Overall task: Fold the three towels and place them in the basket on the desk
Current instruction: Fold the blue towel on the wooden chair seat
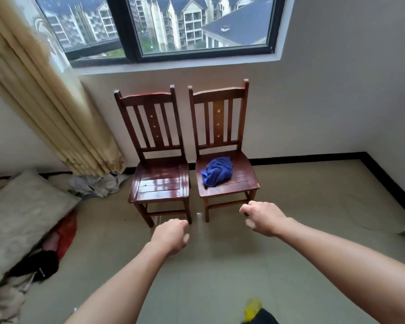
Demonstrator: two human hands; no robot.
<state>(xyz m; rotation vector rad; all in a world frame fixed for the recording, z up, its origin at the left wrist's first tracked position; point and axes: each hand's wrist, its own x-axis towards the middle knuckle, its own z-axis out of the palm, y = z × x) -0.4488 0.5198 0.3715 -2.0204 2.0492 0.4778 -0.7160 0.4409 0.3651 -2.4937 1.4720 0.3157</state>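
A crumpled blue towel point(218, 170) is lying on the seat of the towel chair point(244, 183), bunched toward the seat's back and toward the side nearest the second chair point(160, 184), so the seat's front edge and outer corner are showing bare. The second chair is standing just beside the towel chair with a narrow gap running between their seats, and both backs are sitting against the wall under the window point(197, 26). The left hand point(171, 235) is hovering in front of that gap, short of the seats' front edges, with its fingers loosely curled and holding nothing. The right hand point(264, 218) is reaching toward the towel chair's front edge, apart from it, with its fingers likewise bent loosely around nothing. Open floor point(220, 265) is stretching from the hands to the towel chair and past its outer side to the black baseboard point(313, 157). Beyond the second chair, a curtain point(45, 113) is hanging down to a heap of clothes point(94, 183), and a grey cushion point(24, 211) is lying near that heap.
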